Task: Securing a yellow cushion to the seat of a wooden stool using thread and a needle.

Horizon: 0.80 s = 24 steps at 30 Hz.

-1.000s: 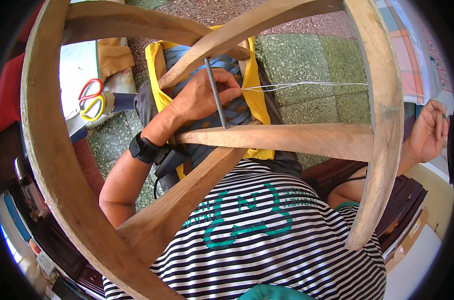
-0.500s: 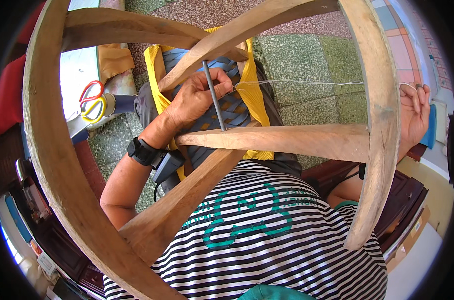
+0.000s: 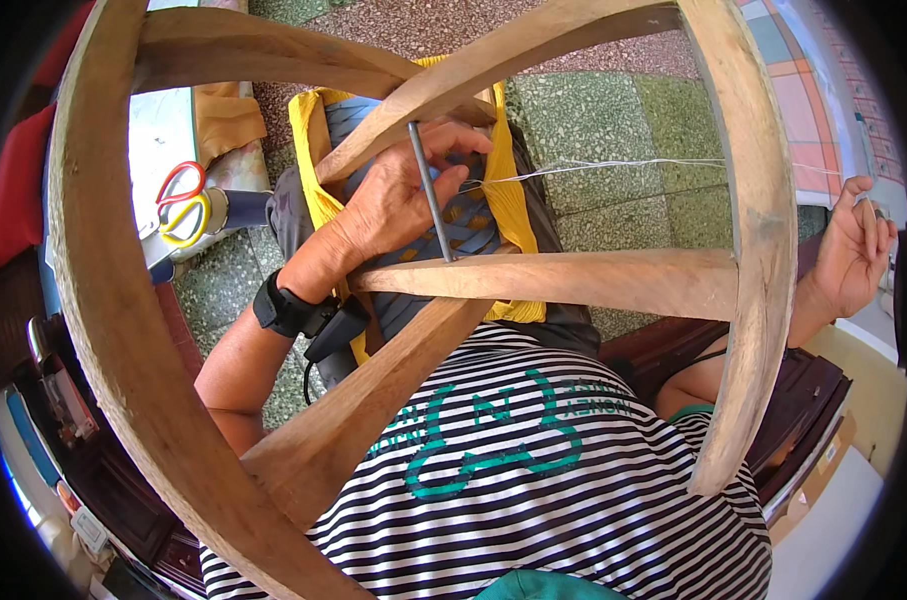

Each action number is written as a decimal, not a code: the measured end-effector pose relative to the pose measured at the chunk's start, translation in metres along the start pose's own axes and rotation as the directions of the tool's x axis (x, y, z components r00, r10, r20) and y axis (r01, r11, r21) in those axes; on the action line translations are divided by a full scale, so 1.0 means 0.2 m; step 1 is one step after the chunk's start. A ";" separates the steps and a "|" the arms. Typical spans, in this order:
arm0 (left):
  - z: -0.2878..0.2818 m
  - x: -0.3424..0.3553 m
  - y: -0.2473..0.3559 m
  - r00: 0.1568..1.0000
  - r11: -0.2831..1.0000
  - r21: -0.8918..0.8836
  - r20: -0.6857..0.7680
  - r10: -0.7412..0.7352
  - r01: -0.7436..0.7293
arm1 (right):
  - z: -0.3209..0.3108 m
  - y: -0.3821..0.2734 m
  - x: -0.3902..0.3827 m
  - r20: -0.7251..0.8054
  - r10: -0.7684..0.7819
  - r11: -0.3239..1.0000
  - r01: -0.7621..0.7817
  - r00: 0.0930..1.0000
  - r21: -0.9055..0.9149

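My left hand is inside an open wooden frame with curved members, behind a grey metal rod. Its fingers are raised and apart, the thumb tip beside a thin white double strand, likely thread or wire. That strand runs right, behind the frame's right member, to my right hand, whose fingers are pinched on it. Under my left hand lies a piece of blue woven strapping edged with yellow fabric.
At left, red-and-yellow scissors sit by a dark cylinder and a white board with tan cloth. Around are terrazzo tiles, checked cloth, a red cushion and dark furniture.
My left hand's fingers have lifted and spread from their pinch at the strand. My right hand moved up and left, then back outward to the right with the strand.
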<state>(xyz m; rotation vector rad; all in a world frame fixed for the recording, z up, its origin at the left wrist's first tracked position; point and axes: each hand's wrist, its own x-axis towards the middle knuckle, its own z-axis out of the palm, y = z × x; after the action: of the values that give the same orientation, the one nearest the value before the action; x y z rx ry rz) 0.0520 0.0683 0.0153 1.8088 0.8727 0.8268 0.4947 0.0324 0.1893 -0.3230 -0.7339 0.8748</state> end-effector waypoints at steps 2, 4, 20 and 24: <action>0.00 0.01 0.00 0.991 0.980 0.147 0.007 0.132 -0.131 | 0.01 0.00 0.00 -0.005 0.002 1.000 -0.002 1.000 -0.007; 0.01 0.02 0.02 0.992 0.992 0.049 0.055 0.116 -0.119 | 0.01 0.00 0.00 -0.011 0.006 1.000 -0.006 1.000 -0.015; 0.00 0.01 -0.04 0.960 0.540 -0.801 0.156 -0.231 0.260 | 0.00 0.08 -0.07 -0.102 0.099 0.994 -0.102 0.990 -0.027; 0.01 0.02 0.05 0.945 0.675 -0.678 0.090 -0.315 0.290 | -0.08 -0.11 0.00 -0.101 0.069 0.991 -0.056 0.993 0.120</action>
<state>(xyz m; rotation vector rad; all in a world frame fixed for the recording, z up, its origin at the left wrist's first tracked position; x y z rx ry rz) 0.0577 0.0683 0.0238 0.9593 0.7252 0.8197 0.5187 0.0207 0.1894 -0.2863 -0.5749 0.9491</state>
